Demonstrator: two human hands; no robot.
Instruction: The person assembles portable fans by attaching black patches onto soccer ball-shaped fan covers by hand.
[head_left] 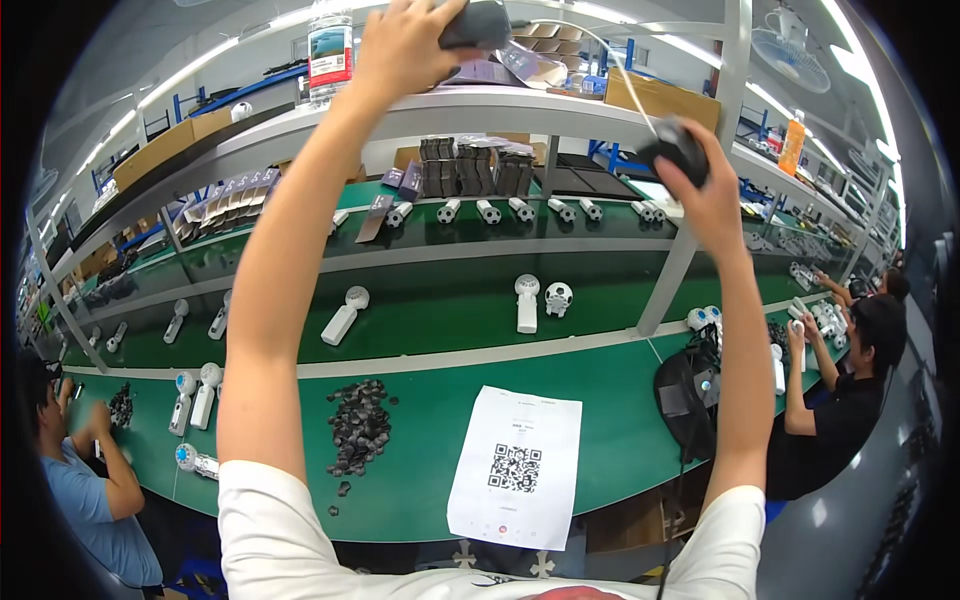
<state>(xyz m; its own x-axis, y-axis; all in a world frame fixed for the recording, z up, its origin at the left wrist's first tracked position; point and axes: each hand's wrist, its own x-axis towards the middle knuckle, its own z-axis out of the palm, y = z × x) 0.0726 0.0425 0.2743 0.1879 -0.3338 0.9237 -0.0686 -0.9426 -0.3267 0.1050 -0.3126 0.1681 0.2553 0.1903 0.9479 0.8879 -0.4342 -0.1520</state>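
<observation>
No wording reads clearly. The white paper [515, 423] on the near side of the table [425, 495] bears a square black code [515, 468], with faint short lines above and small marks below, one red. The far-left bottle [330, 30] wears a red-and-white label [328, 66], its print too small to tell.

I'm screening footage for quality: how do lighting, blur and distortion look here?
Head view: the ceiling light at upper right is washed out to white; the upper shelf edge bows, and the corners are black; the black object in the right hand looks slightly blurred; the code on the white sheet looks crisp.
</observation>
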